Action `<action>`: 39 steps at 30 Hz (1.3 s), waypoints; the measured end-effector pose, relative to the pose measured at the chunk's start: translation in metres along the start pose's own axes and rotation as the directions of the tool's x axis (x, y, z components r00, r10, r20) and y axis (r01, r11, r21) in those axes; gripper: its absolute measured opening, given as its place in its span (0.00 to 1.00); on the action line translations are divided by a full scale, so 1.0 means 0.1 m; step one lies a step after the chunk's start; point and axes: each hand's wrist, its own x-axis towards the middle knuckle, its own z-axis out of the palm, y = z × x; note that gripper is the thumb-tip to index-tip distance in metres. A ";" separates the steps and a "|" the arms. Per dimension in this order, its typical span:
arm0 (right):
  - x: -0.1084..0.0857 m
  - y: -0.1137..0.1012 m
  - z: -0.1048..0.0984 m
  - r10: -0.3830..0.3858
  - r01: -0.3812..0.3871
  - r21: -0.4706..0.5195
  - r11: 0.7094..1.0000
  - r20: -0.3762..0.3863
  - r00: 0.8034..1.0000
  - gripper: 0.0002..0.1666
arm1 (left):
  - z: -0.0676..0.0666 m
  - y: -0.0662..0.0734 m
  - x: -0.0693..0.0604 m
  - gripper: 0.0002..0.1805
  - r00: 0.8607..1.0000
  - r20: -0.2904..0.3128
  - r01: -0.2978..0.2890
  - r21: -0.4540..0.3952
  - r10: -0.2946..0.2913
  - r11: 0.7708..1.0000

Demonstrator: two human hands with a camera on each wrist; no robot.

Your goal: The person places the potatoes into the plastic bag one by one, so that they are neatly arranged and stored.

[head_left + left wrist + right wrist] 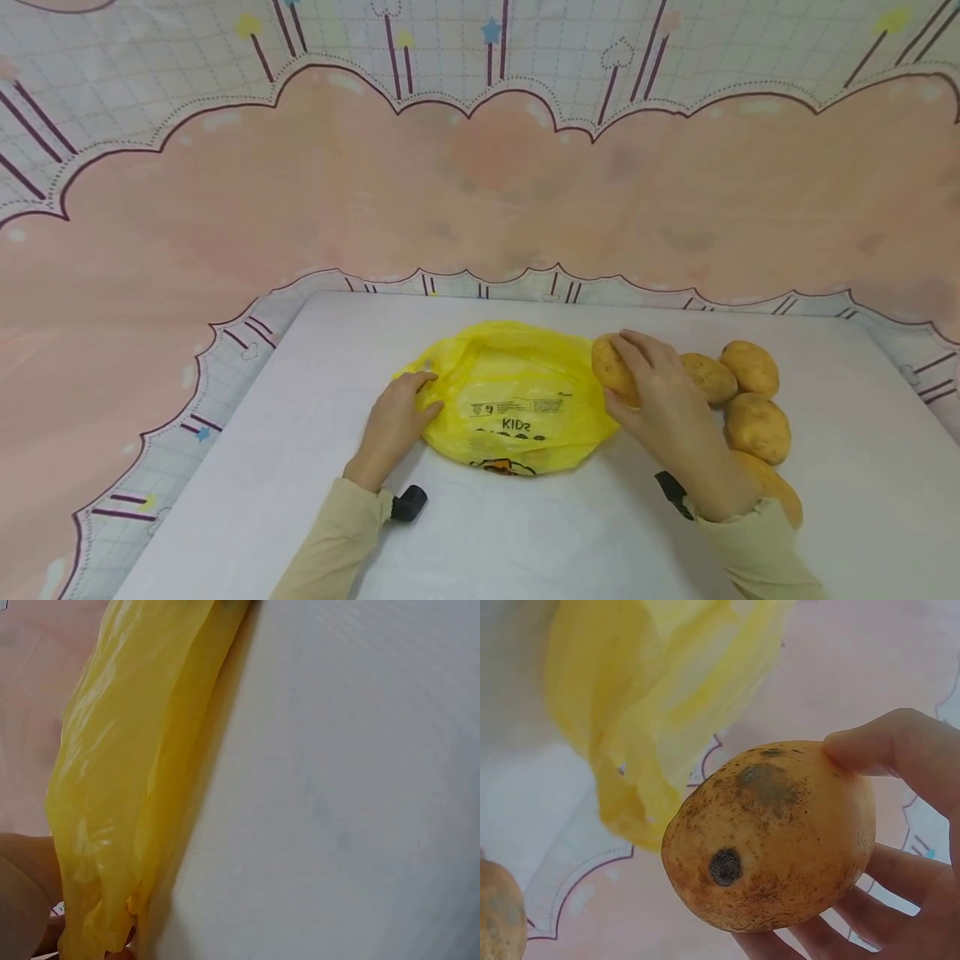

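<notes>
A yellow plastic bag (517, 392) with black print lies on the white table, its mouth spread. At its left edge my left hand (397, 425) pinches the rim between thumb and fingers; in the left wrist view the bag's side (127, 772) hangs in folds from that hand. My right hand (663, 412) grips a potato (615, 367) beside the bag's right rim. The right wrist view shows this potato (772, 836) with dark spots, held between thumb and fingers, near the yellow bag (645, 697).
Right of my right hand several potatoes (757, 429) sit in a loose cluster, one partly behind my forearm. The white table (480, 542) runs back to a patterned cloth (465, 192). Black straps with camera mounts (408, 503) sit at the wrists.
</notes>
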 end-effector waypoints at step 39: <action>0.31 -0.35 0.38 -0.023 0.014 0.093 0.996 0.087 0.996 0.36 | 0.01 -0.01 0.00 0.26 1.000 0.001 0.006 0.001 -0.006 1.000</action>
